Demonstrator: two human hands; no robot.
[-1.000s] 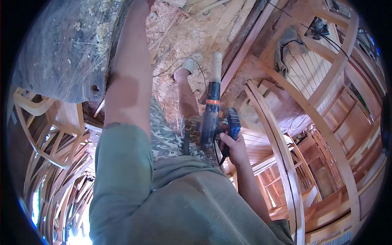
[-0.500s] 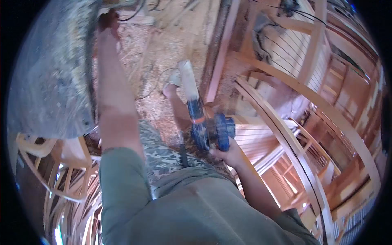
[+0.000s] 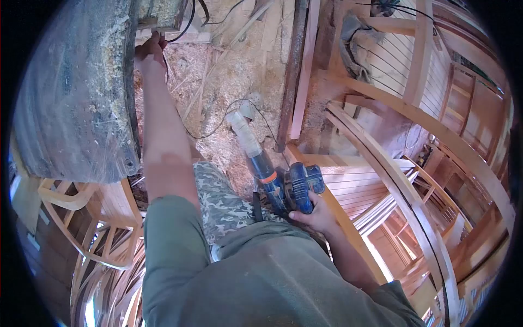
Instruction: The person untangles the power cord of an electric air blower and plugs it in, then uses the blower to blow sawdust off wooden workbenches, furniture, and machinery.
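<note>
Here: one blower (image 3: 275, 188), before the right hip, right hand (image 3: 317, 215) gripping its handle; nozzle (image 3: 245, 134), angled downward; cord (image 3: 267, 123), looped near the nozzle, could snag if swung across; left hand (image 3: 150, 48), by the bench (image 3: 81, 98) edge, finger hold unclear.

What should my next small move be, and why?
I'd probably tilt the blue blower with your right hand so its pale nozzle sits clear of the thin cord. In view, the cord loops past the nozzle's tip, though I can't tell whether they touch. Your left hand is up beside the black cable, so the right seems the one to move.
</note>
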